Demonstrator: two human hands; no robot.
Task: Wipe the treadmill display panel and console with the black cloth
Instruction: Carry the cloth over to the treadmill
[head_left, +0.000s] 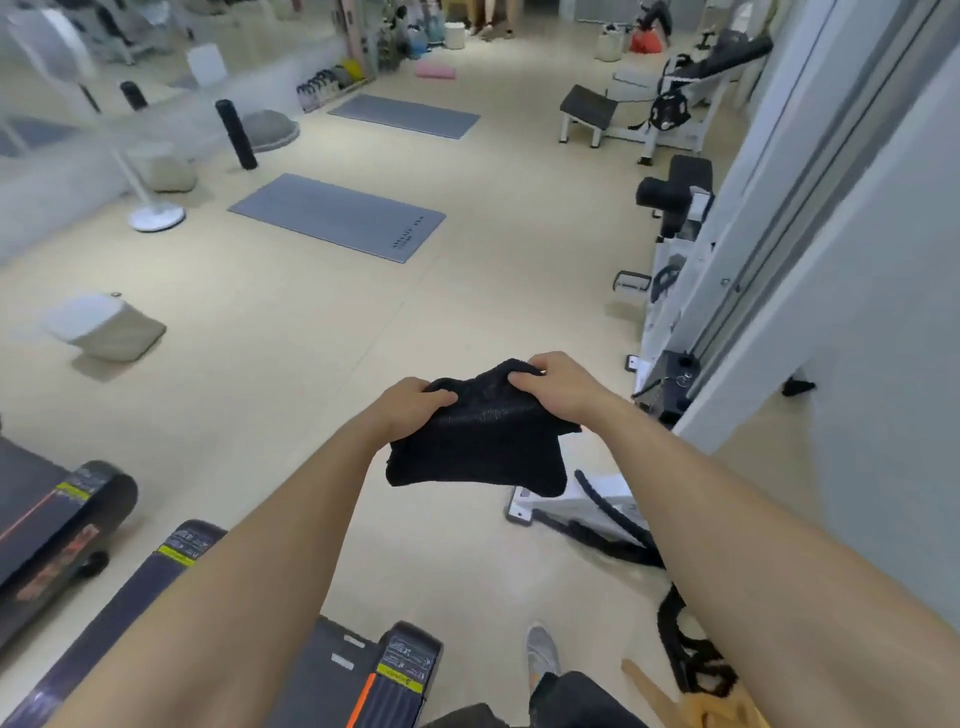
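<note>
A black cloth (475, 441) hangs in mid-air in front of me, held by both hands at its top edge. My left hand (410, 410) grips the upper left corner, and my right hand (556, 384) pinches the upper right corner. The cloth droops between and below them, over the beige floor. The rear ends of two black treadmill decks show at the lower left: one treadmill deck (57, 525) at the far left and a nearer treadmill deck (363, 675) beneath my left forearm. No display panel or console is in view.
Two grey exercise mats (337, 215) lie on the floor ahead. A white weight machine (670, 291) and thick black battle ropes (680, 639) line the right side by a grey wall. A white fan stand (156, 215) and a pale ottoman (106, 327) stand at left.
</note>
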